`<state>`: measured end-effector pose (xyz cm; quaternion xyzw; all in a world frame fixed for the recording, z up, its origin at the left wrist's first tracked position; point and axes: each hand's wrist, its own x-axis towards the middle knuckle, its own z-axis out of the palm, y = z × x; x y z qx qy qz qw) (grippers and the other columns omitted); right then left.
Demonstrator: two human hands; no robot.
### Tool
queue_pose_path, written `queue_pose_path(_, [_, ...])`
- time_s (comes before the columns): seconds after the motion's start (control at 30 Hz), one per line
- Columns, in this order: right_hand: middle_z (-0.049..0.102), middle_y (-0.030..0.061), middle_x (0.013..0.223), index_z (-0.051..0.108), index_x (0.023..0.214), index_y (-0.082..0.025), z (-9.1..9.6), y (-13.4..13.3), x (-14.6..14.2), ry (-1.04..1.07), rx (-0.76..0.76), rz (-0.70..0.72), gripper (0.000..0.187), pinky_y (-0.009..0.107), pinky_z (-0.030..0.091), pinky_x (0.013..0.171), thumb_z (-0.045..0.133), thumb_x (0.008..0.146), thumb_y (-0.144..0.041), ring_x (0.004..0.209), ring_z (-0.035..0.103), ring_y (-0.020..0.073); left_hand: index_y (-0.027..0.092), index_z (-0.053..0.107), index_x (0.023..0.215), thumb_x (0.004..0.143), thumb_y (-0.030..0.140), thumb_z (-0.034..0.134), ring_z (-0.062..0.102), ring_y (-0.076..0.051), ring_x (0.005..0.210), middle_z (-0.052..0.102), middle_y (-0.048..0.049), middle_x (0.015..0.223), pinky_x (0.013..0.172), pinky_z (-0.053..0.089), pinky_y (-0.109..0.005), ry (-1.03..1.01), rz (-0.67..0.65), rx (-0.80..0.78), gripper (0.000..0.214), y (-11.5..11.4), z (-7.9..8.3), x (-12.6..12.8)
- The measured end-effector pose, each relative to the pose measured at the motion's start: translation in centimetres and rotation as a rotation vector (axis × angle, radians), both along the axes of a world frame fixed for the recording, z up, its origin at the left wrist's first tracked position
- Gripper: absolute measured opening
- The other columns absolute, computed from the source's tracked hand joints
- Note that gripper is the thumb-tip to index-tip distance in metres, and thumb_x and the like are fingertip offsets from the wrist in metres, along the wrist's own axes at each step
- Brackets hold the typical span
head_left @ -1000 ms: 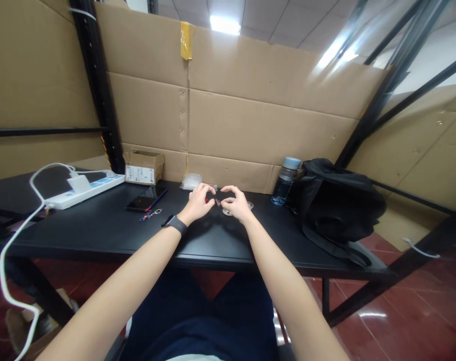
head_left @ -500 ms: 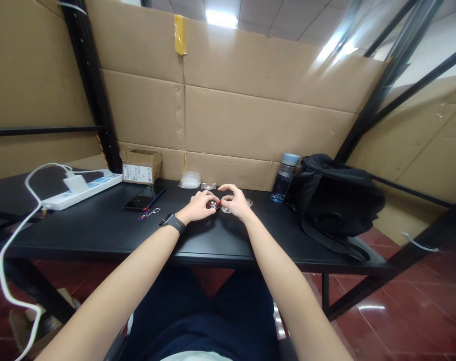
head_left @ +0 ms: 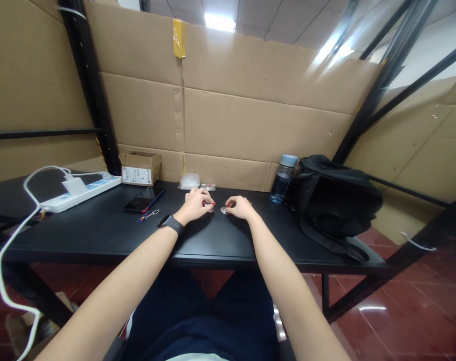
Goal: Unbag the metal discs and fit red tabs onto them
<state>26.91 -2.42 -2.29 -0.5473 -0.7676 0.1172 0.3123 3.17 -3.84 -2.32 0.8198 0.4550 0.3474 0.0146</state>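
My left hand (head_left: 197, 204) is closed around a small red and silver piece (head_left: 209, 205), mostly covered by the fingers. To its right, the fingertips of my right hand (head_left: 241, 207) are pinched together over a shallow, round, shiny dish (head_left: 224, 210) on the black table (head_left: 213, 238). A speck of red shows at those fingertips; what it belongs to is too small to make out. A dark watch sits on my left wrist. Behind my left hand lie a clear plastic packet (head_left: 189, 181) and a smaller clear packet (head_left: 208, 187).
On the left are a white power strip (head_left: 81, 194) with a cable, a small cardboard box (head_left: 141, 169), a phone (head_left: 144, 199) and a keyring (head_left: 148, 215). A water bottle (head_left: 283, 179) and black bag (head_left: 335, 198) stand on the right. Cardboard (head_left: 228, 125) walls the back.
My hands have moved apart from where they nearly met. The right hand has come down over the round dish, its fingers drawn together. The left has shifted slightly left, still gripping the red and silver piece.
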Motion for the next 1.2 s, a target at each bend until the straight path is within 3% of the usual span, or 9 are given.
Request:
queue_pose_path(0.33, [0.075,-0.0040,0.078,0.073,0.090,-0.024,-0.4,0.2,-0.3,0.005,0.013,0.016,0.023,0.023,0.047,0.073,0.071,0.071,-0.011,0.075,0.069,0.0130,0.031,0.079,0.089,0.086,0.035,0.067,0.051,-0.030,0.116,0.070,-0.0048,0.112,0.097,0.033,-0.046,-0.015,0.051,0.003,0.014,-0.8,0.8,0.0])
queue_pose_path(0.5, [0.072,-0.0044,0.076,0.067,0.102,-0.023,-0.5,0.5,-1.0,0.216,0.056,0.052,0.033,0.024,0.050,0.070,0.068,0.072,-0.008,0.066,0.067,0.0119,0.029,0.075,0.093,0.090,0.035,0.060,0.057,-0.030,0.111,0.075,-0.0041,0.104,0.093,0.035,-0.044,-0.031,0.113,-0.013,0.016,-0.8,0.8,0.3])
queue_pose_path(0.77, [0.071,0.0003,0.084,0.061,0.105,-0.021,1.0,-1.2,-2.1,0.741,-0.178,0.171,0.034,0.019,0.051,0.053,0.074,0.074,-0.022,0.069,0.072,0.0150,0.027,0.072,0.091,0.091,0.034,0.058,0.068,-0.023,0.095,0.078,-0.0002,0.098,0.087,0.041,-0.037,-0.132,0.092,-0.099,0.016,-0.4,0.8,0.3])
queue_pose_path(1.0, [0.072,0.0010,0.083,0.060,0.105,-0.022,0.6,-1.4,-3.0,0.826,-0.269,0.189,0.039,0.020,0.056,0.055,0.080,0.072,-0.022,0.075,0.074,0.0175,0.025,0.072,0.092,0.091,0.034,0.059,0.069,-0.020,0.090,0.077,-0.0015,0.094,0.084,0.048,-0.031,-0.153,-0.012,-0.081,0.016,-0.9,0.7,0.9])
queue_pose_path(1.2, [0.068,-0.0011,0.089,0.059,0.109,-0.026,0.4,-1.7,-3.1,0.855,-0.364,0.233,0.040,0.027,0.062,0.056,0.079,0.075,-0.023,0.076,0.075,0.0195,0.024,0.071,0.092,0.090,0.031,0.060,0.068,-0.021,0.092,0.076,-0.0026,0.092,0.085,0.048,-0.032,-0.136,-0.012,-0.019,0.014,-1.0,0.5,1.2])
